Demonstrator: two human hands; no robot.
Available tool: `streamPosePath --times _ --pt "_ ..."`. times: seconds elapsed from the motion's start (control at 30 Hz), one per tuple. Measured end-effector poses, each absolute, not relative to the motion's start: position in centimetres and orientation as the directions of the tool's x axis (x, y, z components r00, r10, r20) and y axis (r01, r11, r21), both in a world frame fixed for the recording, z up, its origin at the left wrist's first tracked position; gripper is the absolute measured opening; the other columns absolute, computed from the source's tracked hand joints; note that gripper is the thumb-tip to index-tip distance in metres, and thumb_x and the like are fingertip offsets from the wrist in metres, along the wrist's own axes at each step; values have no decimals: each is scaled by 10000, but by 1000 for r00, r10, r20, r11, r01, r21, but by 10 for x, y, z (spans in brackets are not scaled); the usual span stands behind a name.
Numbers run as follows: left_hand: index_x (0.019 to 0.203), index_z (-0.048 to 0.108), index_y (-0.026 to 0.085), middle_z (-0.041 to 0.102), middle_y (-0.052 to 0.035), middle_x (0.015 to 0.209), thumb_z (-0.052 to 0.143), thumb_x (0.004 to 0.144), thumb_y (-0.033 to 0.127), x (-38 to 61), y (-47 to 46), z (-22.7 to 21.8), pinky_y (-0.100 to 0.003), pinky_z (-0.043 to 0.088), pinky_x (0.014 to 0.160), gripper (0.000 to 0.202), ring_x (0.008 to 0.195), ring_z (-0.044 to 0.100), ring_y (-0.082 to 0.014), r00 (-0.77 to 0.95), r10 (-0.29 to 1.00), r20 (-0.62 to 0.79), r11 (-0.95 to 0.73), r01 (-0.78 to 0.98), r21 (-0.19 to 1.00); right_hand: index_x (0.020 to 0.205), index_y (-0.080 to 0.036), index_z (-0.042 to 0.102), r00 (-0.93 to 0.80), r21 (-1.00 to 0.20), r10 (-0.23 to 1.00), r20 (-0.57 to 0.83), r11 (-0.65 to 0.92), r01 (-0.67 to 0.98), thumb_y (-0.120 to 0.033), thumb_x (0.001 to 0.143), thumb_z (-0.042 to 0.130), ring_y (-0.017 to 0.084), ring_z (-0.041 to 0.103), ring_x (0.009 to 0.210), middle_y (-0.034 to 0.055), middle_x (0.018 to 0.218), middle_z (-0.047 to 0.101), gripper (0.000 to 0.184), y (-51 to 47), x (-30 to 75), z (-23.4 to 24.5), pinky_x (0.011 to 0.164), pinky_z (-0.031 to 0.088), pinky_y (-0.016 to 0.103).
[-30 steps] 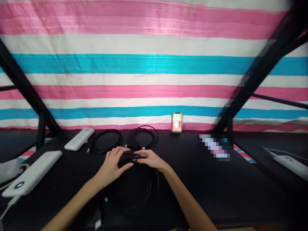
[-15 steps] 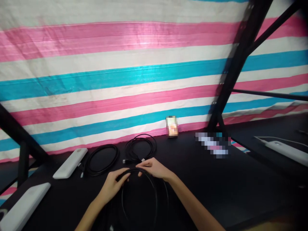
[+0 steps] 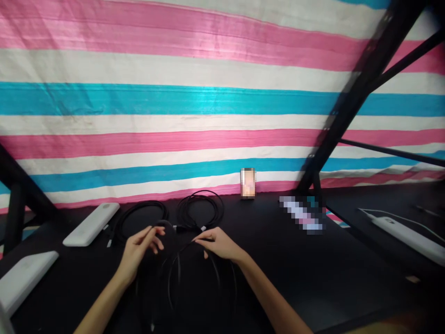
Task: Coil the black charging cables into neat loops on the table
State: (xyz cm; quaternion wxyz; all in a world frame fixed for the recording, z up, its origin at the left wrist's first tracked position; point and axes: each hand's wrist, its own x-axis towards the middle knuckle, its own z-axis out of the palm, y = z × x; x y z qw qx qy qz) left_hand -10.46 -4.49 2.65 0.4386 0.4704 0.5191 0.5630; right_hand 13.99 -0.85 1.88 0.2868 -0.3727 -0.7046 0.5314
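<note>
Left hand (image 3: pixel 137 250) leftward: table (image 3: pixel 295 269), striped sheeting (image 3: pixel 194 99)

Pink, white and turquoise stripes banded the creased sheet (image 3: pixel 194 99); the looped cables (image 3: pixel 169 285), flat tabletop (image 3: pixel 306 264) and slanted bars (image 3: pixel 358 99) were black, the oblong power banks (image 3: pixel 92 224) white.

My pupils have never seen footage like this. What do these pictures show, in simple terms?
There is no machine: a person works bare-handed, filmed by one head-worn camera looking forward and down. The right hand pinches a looped black cable; blur hides whether the left hand grips it too. Beyond, two coiled black cables lie on the black table. Two white power banks lie at left, and a third at far right. Behind is a striped sheet. Two pixelated items cannot be named.
</note>
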Motion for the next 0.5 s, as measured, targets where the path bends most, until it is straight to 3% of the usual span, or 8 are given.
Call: streamPosePath --times 0.13,0.33,0.5 --pt "890 629 148 583 35 588 634 708 514 -122 -41 30 -206 405 398 408 427 525 -94 -373 918 138 -175 -66 982 866 -128 727 -564 -991 823 -71 4 131 -481 765 620 30 302 367 -58 432 480 381 -8 154 39 374 165 174" --pt "891 610 134 501 55 456 504 759 597 -128 -36 17 -163 195 231 492 242 354 -60 -314 948 53 -47 24 999 905 -116 710 -501 -979 865 -25 -123 -163 -472 693 704 1 177 301 -113 373 342 414 -3 171 46 309 91 164" --pt "693 529 168 382 93 379 465 814 547 -142 -35 24 -142 158 235 403 235 254 -35 -633 748 199 -320 -81 944 964 -117 700 -409 -939 913 -5 -145 -313 -362 715 723 -8 126 299 -114 376 360 350 3 182 50 279 74 137"
